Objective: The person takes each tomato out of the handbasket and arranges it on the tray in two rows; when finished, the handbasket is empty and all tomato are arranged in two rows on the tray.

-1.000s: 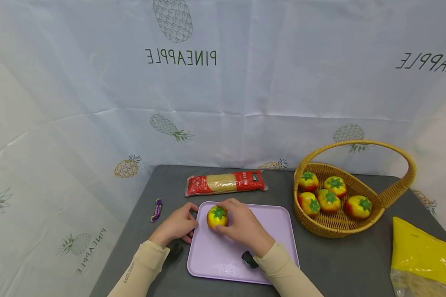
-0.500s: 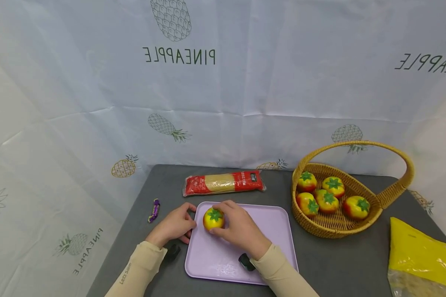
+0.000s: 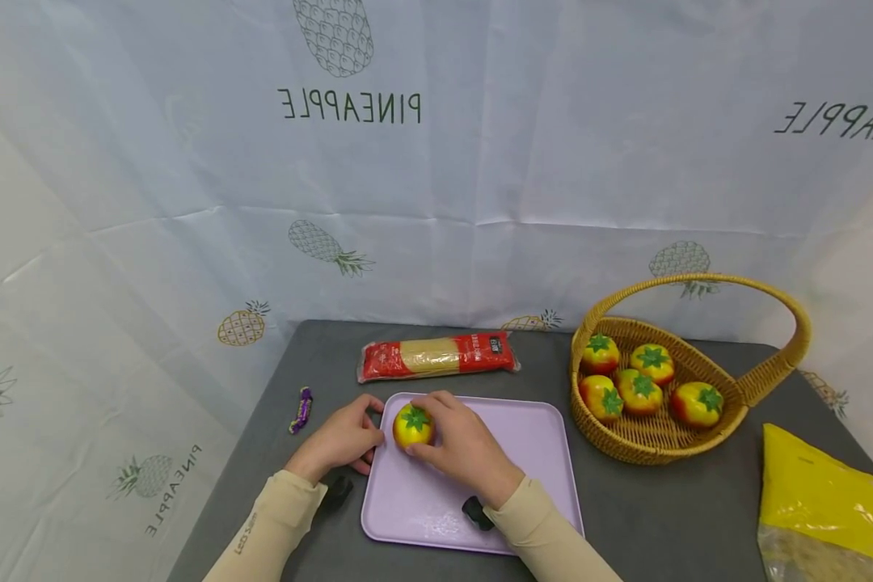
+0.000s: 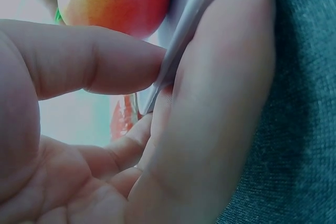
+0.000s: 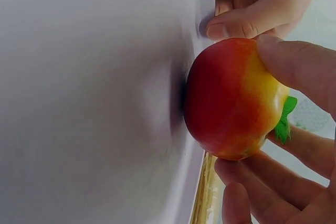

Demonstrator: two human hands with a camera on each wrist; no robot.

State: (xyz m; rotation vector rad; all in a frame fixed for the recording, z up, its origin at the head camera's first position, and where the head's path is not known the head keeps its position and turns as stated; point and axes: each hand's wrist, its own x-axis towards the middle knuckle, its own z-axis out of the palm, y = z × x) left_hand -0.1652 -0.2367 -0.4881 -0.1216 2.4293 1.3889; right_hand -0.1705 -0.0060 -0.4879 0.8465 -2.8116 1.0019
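Observation:
My right hand (image 3: 466, 444) grips a toy persimmon (image 3: 411, 428), yellow and red with a green leafy top, at the left back part of the lilac tray (image 3: 531, 461). In the right wrist view, the thumb and fingers hold opposite sides of the persimmon (image 5: 226, 100), its red underside right at the tray surface. At the tray's left side is my left hand (image 3: 338, 440). The left wrist view shows its thumb on the inside of the tray rim (image 4: 181, 40) and other fingers on the outer side, pinching it.
A wicker basket (image 3: 618, 444) with several more persimmons stands at the right. Behind the tray lies a red pasta packet (image 3: 436, 356). A purple wrapped candy (image 3: 301, 410) sits left, a yellow bag (image 3: 822, 485) at the right front edge.
The right hand has shifted slightly left with the persimmon, closer to the tray's left rim. The left hand stays at the rim, and the head view has moved a little.

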